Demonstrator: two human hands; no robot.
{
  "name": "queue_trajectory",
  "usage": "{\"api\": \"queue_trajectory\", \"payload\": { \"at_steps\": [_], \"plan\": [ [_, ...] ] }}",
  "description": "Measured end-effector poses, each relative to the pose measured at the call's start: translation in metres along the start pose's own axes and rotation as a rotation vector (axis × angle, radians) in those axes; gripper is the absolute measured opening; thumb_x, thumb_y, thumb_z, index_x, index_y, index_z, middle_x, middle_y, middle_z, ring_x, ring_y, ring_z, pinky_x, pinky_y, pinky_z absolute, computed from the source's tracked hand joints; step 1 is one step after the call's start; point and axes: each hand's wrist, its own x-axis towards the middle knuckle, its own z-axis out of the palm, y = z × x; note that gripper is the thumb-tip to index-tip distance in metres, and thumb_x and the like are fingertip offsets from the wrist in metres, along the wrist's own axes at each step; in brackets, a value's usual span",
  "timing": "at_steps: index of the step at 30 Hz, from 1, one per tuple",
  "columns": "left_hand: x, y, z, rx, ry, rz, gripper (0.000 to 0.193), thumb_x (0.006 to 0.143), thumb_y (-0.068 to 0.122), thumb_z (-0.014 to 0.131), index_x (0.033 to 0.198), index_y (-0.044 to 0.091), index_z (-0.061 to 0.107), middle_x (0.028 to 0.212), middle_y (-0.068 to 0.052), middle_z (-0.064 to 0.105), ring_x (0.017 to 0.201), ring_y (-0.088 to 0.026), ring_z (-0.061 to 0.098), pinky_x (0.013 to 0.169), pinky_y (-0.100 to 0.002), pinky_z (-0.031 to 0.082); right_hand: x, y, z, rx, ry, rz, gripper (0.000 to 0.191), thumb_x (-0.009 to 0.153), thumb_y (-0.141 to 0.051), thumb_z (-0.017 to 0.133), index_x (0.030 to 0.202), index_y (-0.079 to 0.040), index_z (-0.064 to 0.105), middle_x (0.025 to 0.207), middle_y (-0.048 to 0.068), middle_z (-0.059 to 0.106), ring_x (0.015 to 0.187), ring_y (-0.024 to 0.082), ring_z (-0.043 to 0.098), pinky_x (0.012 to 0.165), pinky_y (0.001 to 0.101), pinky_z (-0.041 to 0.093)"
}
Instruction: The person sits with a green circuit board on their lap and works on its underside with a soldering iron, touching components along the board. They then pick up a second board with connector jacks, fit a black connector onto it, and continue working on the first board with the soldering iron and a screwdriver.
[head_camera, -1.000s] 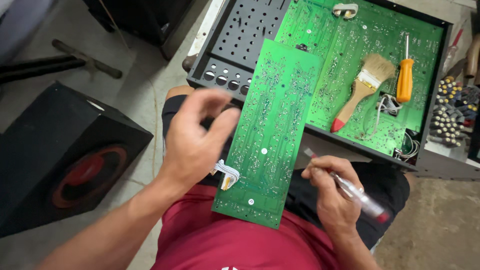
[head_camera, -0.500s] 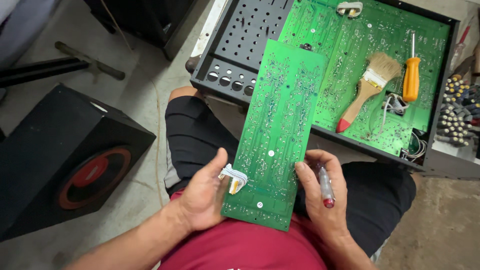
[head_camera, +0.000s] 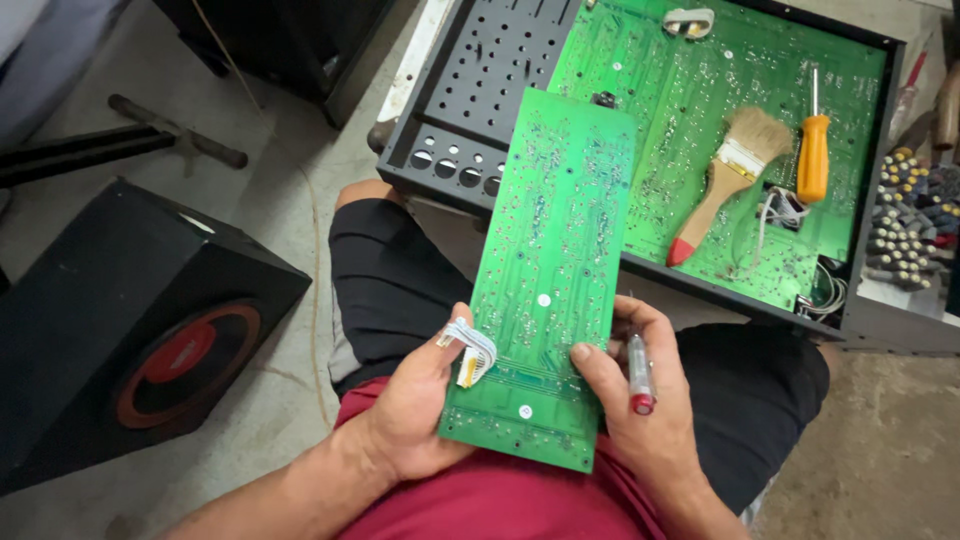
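Observation:
A long green circuit board rests over my lap, solder side up, its far end leaning on an open black chassis. My left hand grips the board's near left edge, beside a small white ribbon connector. My right hand holds the near right edge with the thumb on the board, and a slim pen-like tool with a red end lies clamped between its fingers.
Inside the chassis lies a larger green board with a wooden-handled paintbrush and an orange-handled screwdriver on it. A black speaker box with a red ring stands at the left. Several screwdriver bits sit at the right.
My left hand came down from over the board's middle to grip its near left edge. My right hand shifted its tool upright and took hold of the right edge. The board slid slightly away.

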Motion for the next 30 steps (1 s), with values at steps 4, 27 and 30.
{"api": "queue_trajectory", "payload": {
  "at_steps": [4,27,30],
  "plan": [
    [-0.002,0.001,0.007,-0.047,-0.086,-0.006,0.073,0.104,0.062,0.038,0.146,0.004,0.052,0.138,-0.014,0.064,0.125,-0.029,0.062,0.11,-0.044,0.049,0.0,-0.005,0.001,-0.04,0.029,0.0,0.055,0.089,-0.011,0.07,0.139,0.0,0.049,0.107,0.007,0.064,0.09,0.01,0.062,0.081,0.0258,0.054],
    [-0.008,0.007,-0.005,0.193,-0.061,0.02,0.055,0.096,0.01,0.069,0.145,-0.004,0.05,0.13,-0.016,0.067,0.115,-0.025,0.068,0.103,-0.041,0.055,0.007,-0.006,-0.002,0.046,0.018,0.07,0.039,0.095,-0.014,0.061,0.13,0.002,0.057,0.106,0.005,0.067,0.094,0.01,0.061,0.084,0.0263,0.05],
    [-0.006,0.008,-0.003,0.186,-0.079,0.004,0.055,0.097,0.013,0.068,0.145,-0.004,0.05,0.131,-0.016,0.067,0.116,-0.024,0.068,0.103,-0.041,0.055,0.009,-0.006,-0.008,0.037,-0.004,0.078,0.039,0.095,-0.014,0.06,0.13,0.002,0.058,0.104,0.006,0.068,0.088,0.011,0.059,0.075,0.0268,0.048]
  ]
}}
